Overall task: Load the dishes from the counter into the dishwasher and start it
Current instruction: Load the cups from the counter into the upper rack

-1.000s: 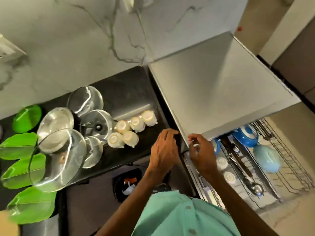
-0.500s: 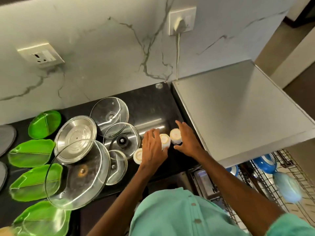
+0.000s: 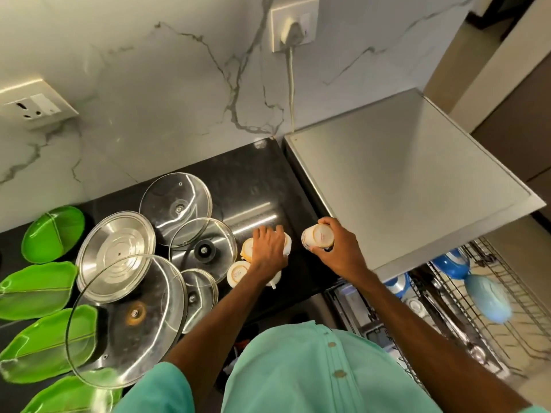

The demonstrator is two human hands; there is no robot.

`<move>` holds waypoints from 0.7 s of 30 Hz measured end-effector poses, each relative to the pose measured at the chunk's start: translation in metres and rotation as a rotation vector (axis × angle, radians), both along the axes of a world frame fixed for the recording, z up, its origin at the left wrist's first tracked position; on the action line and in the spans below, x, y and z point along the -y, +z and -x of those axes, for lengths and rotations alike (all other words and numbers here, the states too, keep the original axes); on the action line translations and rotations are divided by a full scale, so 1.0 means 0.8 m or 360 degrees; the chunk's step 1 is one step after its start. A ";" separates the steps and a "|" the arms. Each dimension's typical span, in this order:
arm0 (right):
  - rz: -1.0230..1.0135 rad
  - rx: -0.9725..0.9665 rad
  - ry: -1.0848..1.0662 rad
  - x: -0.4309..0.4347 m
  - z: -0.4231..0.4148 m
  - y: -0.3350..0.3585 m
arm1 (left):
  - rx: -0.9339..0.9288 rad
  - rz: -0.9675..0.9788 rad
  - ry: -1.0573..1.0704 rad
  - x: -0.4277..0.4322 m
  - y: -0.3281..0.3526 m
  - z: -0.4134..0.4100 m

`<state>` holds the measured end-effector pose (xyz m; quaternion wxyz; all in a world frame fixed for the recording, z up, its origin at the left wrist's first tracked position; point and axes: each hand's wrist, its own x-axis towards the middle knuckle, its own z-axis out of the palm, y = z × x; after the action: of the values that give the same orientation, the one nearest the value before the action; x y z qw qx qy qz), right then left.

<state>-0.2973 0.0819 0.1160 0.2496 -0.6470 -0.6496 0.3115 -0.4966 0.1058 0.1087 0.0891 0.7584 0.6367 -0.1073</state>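
Small white ceramic cup [image 3: 317,236] was gripped by right hand [image 3: 338,253], second white cup [image 3: 287,244] by left hand [image 3: 267,250]; placing into wire dishwasher rack [image 3: 524,293] was judged next.

Both bare forearms [image 3: 208,323] stretch forward, well apart at the elbows and nearer at the wrists. The left hand [image 3: 268,250] lies palm down, fingers curled over a white cup [image 3: 286,244]. The right hand [image 3: 338,251] grips a second cup [image 3: 317,236], tipped sideways.

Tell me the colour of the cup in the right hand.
Cream-white cup, seen best in the head view.
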 end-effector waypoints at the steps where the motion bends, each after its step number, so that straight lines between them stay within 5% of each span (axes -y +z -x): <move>1: -0.0007 -0.0042 -0.0044 0.009 -0.004 0.003 | 0.0036 -0.0006 -0.0001 -0.001 0.000 -0.001; 11: -0.0070 -0.0297 -0.0587 0.115 -0.092 0.019 | 0.0839 -0.0105 0.0037 0.052 0.070 -0.079; 21: -0.0025 -0.0253 -0.1046 0.246 -0.252 0.006 | 0.0850 0.0105 -0.0526 0.144 0.074 -0.273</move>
<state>-0.0959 -0.1153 0.1211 0.3913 -0.7937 -0.3871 0.2588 -0.2778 -0.0091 0.1677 0.2591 0.8496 0.4552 0.0621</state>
